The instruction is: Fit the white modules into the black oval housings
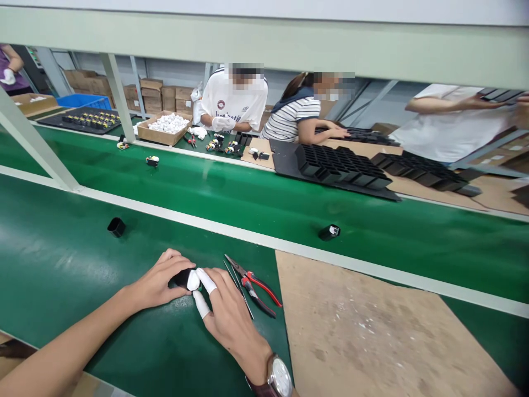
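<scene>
My left hand [167, 278] is wrapped round a black plastic housing [180, 278] lying on its side just above the green bench. At the housing's open end, my right hand [225, 306] pinches a white-wrapped part [193, 280], with white finger cots on its thumb and forefinger. A bit of green shows beside the white part; how far it sits inside the housing is hidden. Right of my right hand lie red-handled long-nose pliers [254, 286] and thin metal tweezers [239, 289]. Another black housing [116, 227] stands, its opening up, beyond my left hand.
A cardboard sheet [372, 331] covers the bench at right. Beyond a pale rail [185, 220] runs a green conveyor belt [248, 198], carrying a filled black housing [329, 232] and a small wired assembly [152, 161]. Several co-workers, housing trays and a box of white parts [165, 129] are across it.
</scene>
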`<state>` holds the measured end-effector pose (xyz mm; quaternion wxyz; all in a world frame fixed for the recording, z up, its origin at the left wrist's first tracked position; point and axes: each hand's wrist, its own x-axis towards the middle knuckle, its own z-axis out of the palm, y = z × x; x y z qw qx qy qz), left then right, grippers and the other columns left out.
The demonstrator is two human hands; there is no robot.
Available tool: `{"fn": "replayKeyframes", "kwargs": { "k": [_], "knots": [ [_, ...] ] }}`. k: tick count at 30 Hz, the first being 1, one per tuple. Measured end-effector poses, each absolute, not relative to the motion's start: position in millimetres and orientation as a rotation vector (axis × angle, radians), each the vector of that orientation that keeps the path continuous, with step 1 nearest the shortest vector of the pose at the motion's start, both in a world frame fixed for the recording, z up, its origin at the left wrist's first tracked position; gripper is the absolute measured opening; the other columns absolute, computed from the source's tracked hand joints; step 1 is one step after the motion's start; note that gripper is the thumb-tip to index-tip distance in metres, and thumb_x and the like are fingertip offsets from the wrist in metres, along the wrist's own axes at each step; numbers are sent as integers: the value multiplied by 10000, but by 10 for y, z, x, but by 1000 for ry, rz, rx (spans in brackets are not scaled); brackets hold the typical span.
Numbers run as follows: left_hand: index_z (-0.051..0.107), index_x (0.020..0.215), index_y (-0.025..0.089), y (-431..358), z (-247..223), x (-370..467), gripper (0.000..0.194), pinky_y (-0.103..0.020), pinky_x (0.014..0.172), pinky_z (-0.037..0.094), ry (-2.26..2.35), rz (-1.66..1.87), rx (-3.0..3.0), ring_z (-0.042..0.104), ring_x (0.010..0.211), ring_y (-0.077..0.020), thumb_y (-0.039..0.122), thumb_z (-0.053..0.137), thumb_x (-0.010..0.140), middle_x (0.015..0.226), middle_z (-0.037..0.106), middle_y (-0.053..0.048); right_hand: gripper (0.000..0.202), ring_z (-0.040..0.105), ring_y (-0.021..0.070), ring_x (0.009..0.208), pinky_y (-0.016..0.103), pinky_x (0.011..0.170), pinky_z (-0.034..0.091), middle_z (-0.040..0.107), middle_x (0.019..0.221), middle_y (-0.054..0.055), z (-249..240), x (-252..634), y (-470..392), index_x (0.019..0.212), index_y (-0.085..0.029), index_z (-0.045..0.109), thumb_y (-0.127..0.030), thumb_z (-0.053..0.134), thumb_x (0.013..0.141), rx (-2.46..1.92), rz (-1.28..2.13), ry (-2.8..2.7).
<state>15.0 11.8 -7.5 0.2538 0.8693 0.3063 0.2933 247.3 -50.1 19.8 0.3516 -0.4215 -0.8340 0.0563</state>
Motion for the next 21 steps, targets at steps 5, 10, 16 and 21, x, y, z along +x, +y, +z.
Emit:
{"fn": "replayKeyframes", "kwargs": {
  "k": [5,10,16,21],
  "knots": [
    [524,1451,263,113,-28,151,588,-478,1054,523,785,828,2301,563,1208,-292,320,800,936,1260,688,-115,528,595,273,1265,471,1043,592,635,1350,146,167,2522,-462,1523,-188,437,-109,563,1016,-1038,335,-2085],
    [508,1469,265,113,-17,143,603,-478,1076,515,741,850,2282,554,1239,-292,305,796,941,1281,679,-116,573,616,255,1253,465,1030,595,659,1335,130,174,2537,-463,1524,-226,464,-59,598,992,-926,373,-2019],
    [490,1496,259,137,-39,103,615,-514,1083,508,727,893,2306,569,1239,-309,286,777,953,1300,672,-139,648,633,273,1236,496,988,601,661,1352,153,178,2553,-465,1557,-229,439,-24,629,972,-871,271,-2013],
    [489,1510,259,132,-33,99,612,-518,1073,513,709,910,2306,586,1219,-309,290,763,964,1289,677,-145,661,641,281,1240,497,995,598,661,1358,150,167,2552,-463,1564,-235,436,-29,641,970,-870,323,-2016]
  ]
}}
